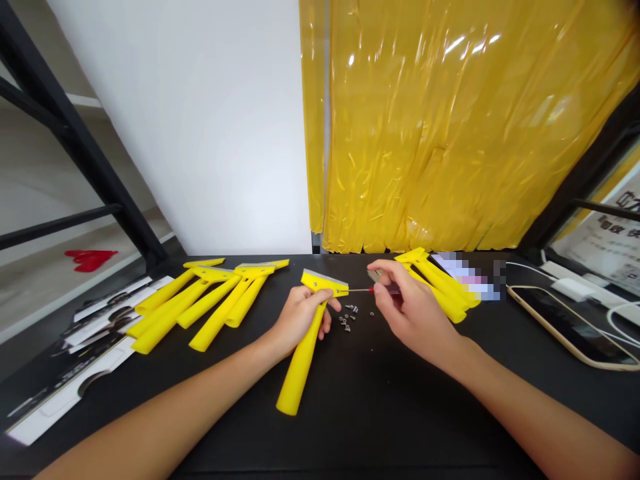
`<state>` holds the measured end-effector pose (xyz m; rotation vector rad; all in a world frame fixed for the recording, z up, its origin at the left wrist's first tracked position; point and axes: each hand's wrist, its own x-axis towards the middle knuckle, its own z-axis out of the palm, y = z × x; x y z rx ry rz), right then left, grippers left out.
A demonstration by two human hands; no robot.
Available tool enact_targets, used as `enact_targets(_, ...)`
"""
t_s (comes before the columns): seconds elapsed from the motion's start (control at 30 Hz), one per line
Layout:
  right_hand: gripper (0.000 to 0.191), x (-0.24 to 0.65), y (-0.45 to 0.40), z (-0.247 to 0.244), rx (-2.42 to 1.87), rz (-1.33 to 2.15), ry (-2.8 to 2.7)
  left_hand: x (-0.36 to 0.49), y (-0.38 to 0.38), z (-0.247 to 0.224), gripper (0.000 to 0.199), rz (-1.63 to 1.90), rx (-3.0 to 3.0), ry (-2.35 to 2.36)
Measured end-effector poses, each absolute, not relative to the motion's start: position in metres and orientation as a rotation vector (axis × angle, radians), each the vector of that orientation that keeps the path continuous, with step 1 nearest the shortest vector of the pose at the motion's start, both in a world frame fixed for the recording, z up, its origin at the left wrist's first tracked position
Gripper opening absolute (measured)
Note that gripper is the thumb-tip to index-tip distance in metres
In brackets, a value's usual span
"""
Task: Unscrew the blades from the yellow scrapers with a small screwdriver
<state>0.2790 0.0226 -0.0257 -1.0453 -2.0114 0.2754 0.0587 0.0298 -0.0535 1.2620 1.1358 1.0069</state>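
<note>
Yellow plastic scraper (303, 360) sits upright-tilted in the left hand (300, 320), its long tapered handle running toward the near side and its wide, flat head at the far end. A thin grey metal blade (317, 275) runs along the head's far edge. The left hand is closed round the handle just below the head. The right hand (413, 310) pinches a slim screwdriver (371, 289) with a red collar, its thin shaft reaching left to the scraper's head, while the fingers hide most of its grip.

Just below the head, on the black counter (350, 427), lie roughly ten small metal screws (346, 320), too small to count exactly. To the left lies a loose group of at least five more yellow scrapers (215, 327), overlapping one another. To the right, at least two others (440, 287) lie partly behind the right hand, beside a blurred patch. Four or so white-and-black packaging cards (75, 393) lie along the counter's left edge. On the right lies a phone (570, 327) in a gold-rimmed case, near a white cable (530, 269). Beyond the counter hang a yellow plastic curtain (450, 133) and a white wall (200, 133).
</note>
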Motion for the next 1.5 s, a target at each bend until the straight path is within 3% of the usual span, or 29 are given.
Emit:
enact_targets(0.6,0.024,0.28,0.021,-0.025,-1.093,0.1,-2.101,0.057,0.031,-0.057,0.037,1.037,1.321,1.138)
enact_targets(1.5,0.025,0.288,0.029,-0.019,-1.021,0.237,-2.049,0.061,0.026,-0.054,0.034,0.876,1.492,1.156)
